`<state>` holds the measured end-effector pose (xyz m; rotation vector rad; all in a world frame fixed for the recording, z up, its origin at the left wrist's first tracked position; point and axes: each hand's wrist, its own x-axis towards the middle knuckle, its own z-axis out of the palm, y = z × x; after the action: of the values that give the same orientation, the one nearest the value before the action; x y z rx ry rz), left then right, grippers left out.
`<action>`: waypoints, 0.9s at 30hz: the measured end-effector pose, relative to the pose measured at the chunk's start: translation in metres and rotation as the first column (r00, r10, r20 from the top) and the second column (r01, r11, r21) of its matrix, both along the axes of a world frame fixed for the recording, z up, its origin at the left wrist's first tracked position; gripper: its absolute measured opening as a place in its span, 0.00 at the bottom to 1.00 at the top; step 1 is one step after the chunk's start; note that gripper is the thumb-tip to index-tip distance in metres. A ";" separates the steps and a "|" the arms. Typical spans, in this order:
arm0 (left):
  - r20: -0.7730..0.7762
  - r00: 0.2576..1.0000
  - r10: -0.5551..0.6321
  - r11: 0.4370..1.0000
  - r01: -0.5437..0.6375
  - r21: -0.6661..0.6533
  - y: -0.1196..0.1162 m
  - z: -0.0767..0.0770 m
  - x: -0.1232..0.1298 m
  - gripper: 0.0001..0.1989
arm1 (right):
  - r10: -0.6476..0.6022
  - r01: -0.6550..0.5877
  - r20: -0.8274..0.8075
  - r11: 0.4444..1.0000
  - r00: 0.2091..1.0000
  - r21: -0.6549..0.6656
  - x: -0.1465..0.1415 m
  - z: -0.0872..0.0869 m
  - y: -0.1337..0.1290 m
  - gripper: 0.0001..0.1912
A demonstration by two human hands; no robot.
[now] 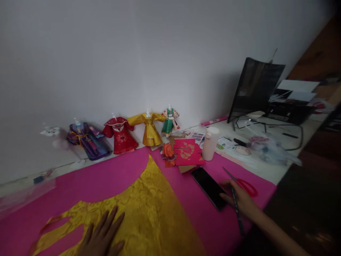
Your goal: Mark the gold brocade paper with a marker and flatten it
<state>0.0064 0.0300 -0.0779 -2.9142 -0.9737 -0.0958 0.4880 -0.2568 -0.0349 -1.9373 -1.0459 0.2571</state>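
My left hand [102, 236] lies flat with its fingers spread on a yellow patterned cloth [151, 209] that has cut edges and slits at its left end. A dark pencil [239, 217] with light markings is held in my right hand [243, 201], its length slanting down across the hand. The fingertips of that hand are at the right edge of a black phone [209, 186]; whether they press on it I cannot tell. Just beyond the hand lie scissors [246, 186] with red handles. Under all of these spreads a magenta cover [183, 195].
Small garments, including a purple robe [89, 140], a red dress [122, 137], a yellow outfit [151, 131] and a green dress [169, 121], lean along the wall. Red card [188, 151], a pale bottle [210, 144], a plastic bag [269, 145] and a black monitor [253, 89] stand farther right.
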 end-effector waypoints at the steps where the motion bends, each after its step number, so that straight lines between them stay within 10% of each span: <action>1: 0.004 1.000 -0.003 1.000 0.003 -0.001 -0.001 0.004 0.002 0.35 | -0.004 0.004 -0.017 1.000 1.000 0.005 -0.001 -0.001 0.001 0.18; 18: 0.034 0.999 -0.022 0.998 0.024 -0.050 -0.004 0.027 0.008 0.33 | -0.028 0.033 -0.143 0.999 0.989 0.035 -0.003 -0.009 0.002 0.24; 27: 0.049 0.979 -0.199 0.964 0.204 -0.168 -0.049 0.056 0.025 0.33 | -0.043 0.048 -0.147 0.999 0.988 0.026 -0.002 -0.012 0.002 0.24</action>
<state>0.0317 -0.0194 -0.0219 -3.1736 -0.7196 -0.0710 0.4857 -0.2550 -0.0467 -1.8832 -0.9034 0.3508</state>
